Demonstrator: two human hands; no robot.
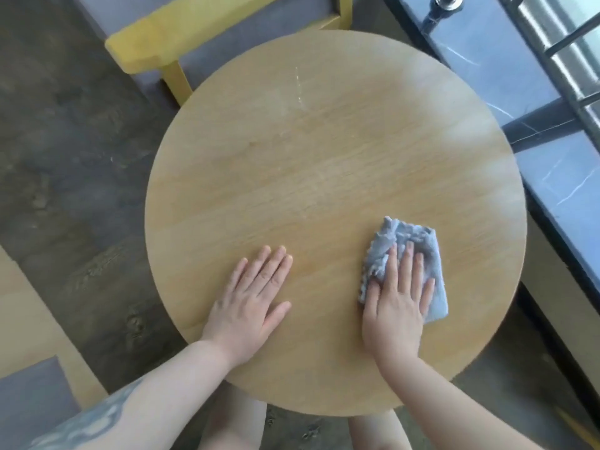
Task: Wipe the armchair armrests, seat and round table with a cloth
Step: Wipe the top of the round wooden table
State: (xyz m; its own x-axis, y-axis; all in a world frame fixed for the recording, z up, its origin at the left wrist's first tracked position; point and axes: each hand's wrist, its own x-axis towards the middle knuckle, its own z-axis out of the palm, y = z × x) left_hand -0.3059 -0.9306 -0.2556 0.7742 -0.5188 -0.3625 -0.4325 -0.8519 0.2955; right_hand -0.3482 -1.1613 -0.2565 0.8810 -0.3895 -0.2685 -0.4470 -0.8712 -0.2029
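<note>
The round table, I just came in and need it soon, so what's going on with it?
A person is wiping the round table with a blue-grey cloth. Their right hand lies flat on the cloth, pressing it to the wood near the table's right side. Their left hand rests open on the bare tabletop beside it. A pale streak shows on the far part of the top, in front of a yellow armchair.

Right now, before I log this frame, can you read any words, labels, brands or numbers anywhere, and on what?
None: no readable text in this view.
The round light-wood table is bare of print.
The blue-grey folded cloth under the right hand shows no tag.
The left hand lies flat on wood.
The yellow wooden armchair frame carries no label.
</note>
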